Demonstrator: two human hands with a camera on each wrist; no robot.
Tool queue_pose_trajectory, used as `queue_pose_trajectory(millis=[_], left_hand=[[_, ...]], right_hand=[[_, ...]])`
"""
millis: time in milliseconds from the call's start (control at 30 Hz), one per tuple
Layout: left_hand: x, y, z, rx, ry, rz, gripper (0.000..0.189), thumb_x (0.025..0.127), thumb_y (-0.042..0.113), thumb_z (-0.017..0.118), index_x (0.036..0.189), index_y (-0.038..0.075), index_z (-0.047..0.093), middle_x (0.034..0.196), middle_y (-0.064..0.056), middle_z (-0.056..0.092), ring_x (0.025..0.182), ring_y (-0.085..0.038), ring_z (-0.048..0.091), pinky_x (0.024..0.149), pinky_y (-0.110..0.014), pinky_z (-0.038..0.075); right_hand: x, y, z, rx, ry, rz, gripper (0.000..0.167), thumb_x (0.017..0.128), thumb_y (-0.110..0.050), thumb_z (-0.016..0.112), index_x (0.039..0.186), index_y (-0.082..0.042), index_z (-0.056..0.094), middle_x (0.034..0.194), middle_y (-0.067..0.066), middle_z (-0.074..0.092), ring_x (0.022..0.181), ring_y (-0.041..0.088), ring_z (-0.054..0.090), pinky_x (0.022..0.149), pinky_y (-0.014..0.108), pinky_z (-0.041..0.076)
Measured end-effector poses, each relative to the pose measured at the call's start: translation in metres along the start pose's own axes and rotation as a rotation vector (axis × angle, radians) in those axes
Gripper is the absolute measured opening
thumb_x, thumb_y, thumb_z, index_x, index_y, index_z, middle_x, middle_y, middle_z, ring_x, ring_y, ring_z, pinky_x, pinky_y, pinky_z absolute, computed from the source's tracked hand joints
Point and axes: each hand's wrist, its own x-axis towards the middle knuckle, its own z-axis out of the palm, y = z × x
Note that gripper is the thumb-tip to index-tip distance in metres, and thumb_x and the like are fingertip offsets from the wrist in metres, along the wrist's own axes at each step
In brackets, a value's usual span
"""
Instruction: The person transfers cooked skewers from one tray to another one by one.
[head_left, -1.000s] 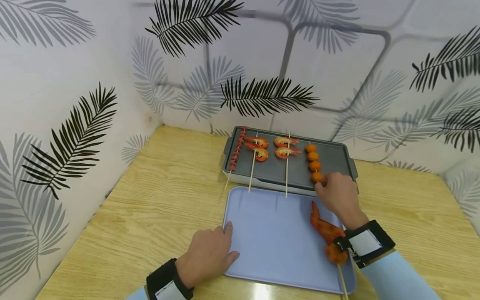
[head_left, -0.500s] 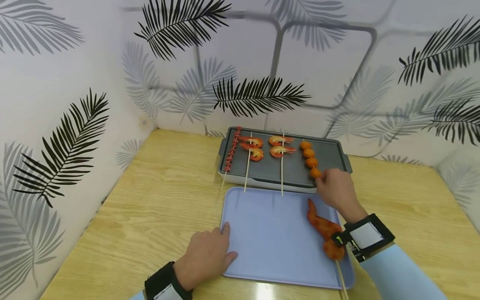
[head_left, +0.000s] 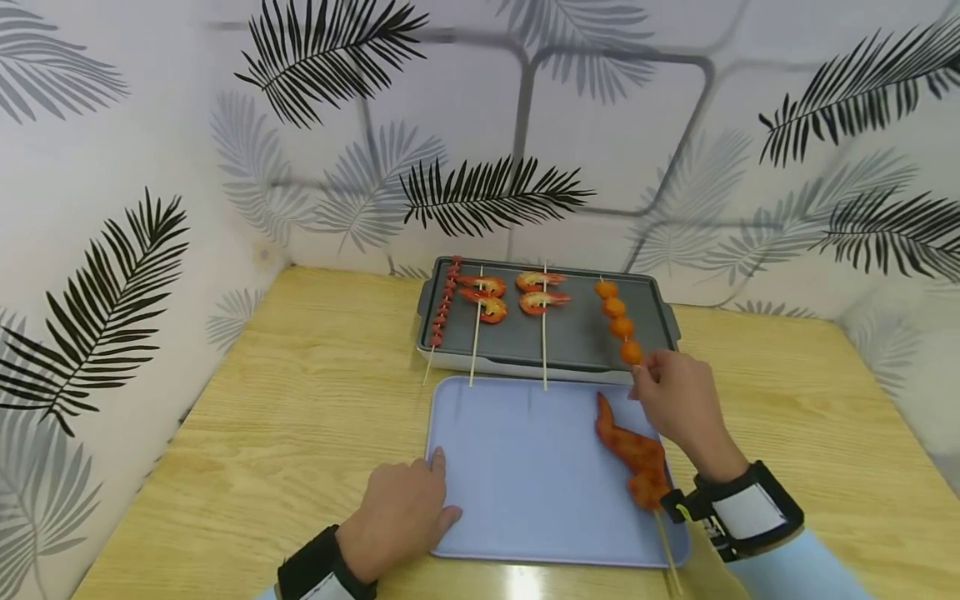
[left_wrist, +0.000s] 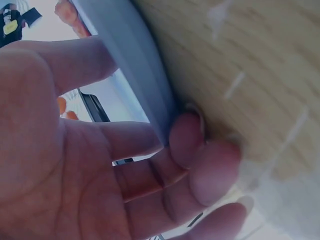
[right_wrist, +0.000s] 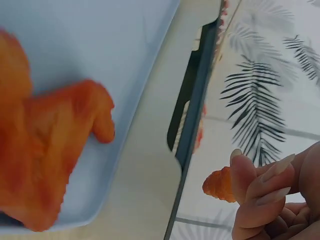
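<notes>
In the head view my right hand (head_left: 681, 402) pinches the lower end of a skewer of orange balls (head_left: 617, 308), tilted over the right part of the grey grill plate (head_left: 517, 337). One orange ball (right_wrist: 218, 185) shows beyond the fingertips in the right wrist view. My left hand (head_left: 396, 515) holds the left edge of the pale blue tray (head_left: 517, 475). Its thumb and index finger reach over the rim, while the other fingers curl against the outer wall (left_wrist: 142, 65). A chicken wing skewer (head_left: 633, 450) lies on the tray's right side, below my right wrist.
Left of the orange balls, two shrimp skewers (head_left: 544, 333) (head_left: 477, 333) and a thin red meat skewer (head_left: 444, 308) lie on the grill, sticks over its front edge. The tray sits just in front. A leaf-patterned wall covering (head_left: 480, 125) rises behind the wooden table (head_left: 300, 392).
My right hand has drawn the orange ball skewer slightly up from the grill, tilting it. The left hand stays at the tray's edge. The head view has shifted, moving the scene leftward.
</notes>
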Motion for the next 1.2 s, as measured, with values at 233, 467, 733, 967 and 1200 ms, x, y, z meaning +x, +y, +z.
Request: queue_pose_trajectory(millis=[233, 467, 733, 967, 1200], left_hand=[[-0.003, 0.001, 0.000, 0.024, 0.030, 0.003, 0.070, 0.085, 0.052, 0.069, 0.127, -0.004, 0.062, 0.073, -0.010, 0.061, 0.052, -0.019, 0.051, 0.045, -0.034, 0.039], [-0.002, 0.001, 0.001, 0.045, 0.054, 0.014, 0.070, 0.084, 0.053, 0.069, 0.126, -0.003, 0.063, 0.071, -0.009, 0.060, 0.051, -0.019, 0.052, 0.044, -0.035, 0.039], [-0.003, 0.001, 0.005, 0.048, 0.100, 0.023, 0.071, 0.083, 0.053, 0.071, 0.124, -0.004, 0.064, 0.067, -0.008, 0.059, 0.048, -0.018, 0.050, 0.042, -0.035, 0.038], [-0.004, 0.001, 0.004, 0.030, 0.094, 0.018, 0.071, 0.084, 0.052, 0.070, 0.124, -0.006, 0.063, 0.069, -0.009, 0.059, 0.051, -0.019, 0.053, 0.044, -0.036, 0.039], [-0.003, 0.002, 0.003, 0.016, 0.068, 0.006, 0.071, 0.084, 0.052, 0.070, 0.126, -0.005, 0.062, 0.071, -0.010, 0.060, 0.055, -0.022, 0.056, 0.046, -0.038, 0.041]], right_hand=[[-0.033, -0.008, -0.009, 0.068, -0.019, 0.094, 0.024, 0.098, -0.015, 0.054, 0.084, -0.002, 0.068, 0.063, 0.002, 0.066, 0.042, 0.018, 0.043, 0.040, 0.028, 0.031], [-0.067, -0.016, -0.013, 0.104, 0.001, 0.200, 0.023, 0.099, -0.021, 0.055, 0.090, -0.002, 0.065, 0.063, 0.002, 0.065, 0.043, 0.015, 0.047, 0.041, 0.027, 0.036], [-0.105, -0.026, -0.007, 0.193, -0.060, 0.341, 0.018, 0.098, -0.019, 0.057, 0.090, -0.005, 0.065, 0.063, 0.001, 0.066, 0.047, 0.014, 0.053, 0.046, 0.026, 0.039], [-0.127, -0.033, 0.004, 0.225, -0.109, 0.481, 0.016, 0.098, -0.017, 0.058, 0.096, -0.003, 0.064, 0.069, 0.002, 0.067, 0.051, 0.016, 0.053, 0.046, 0.026, 0.039], [-0.142, -0.036, 0.012, 0.257, -0.100, 0.557, 0.016, 0.097, -0.016, 0.059, 0.091, -0.002, 0.064, 0.066, 0.002, 0.067, 0.049, 0.016, 0.053, 0.044, 0.025, 0.038]])
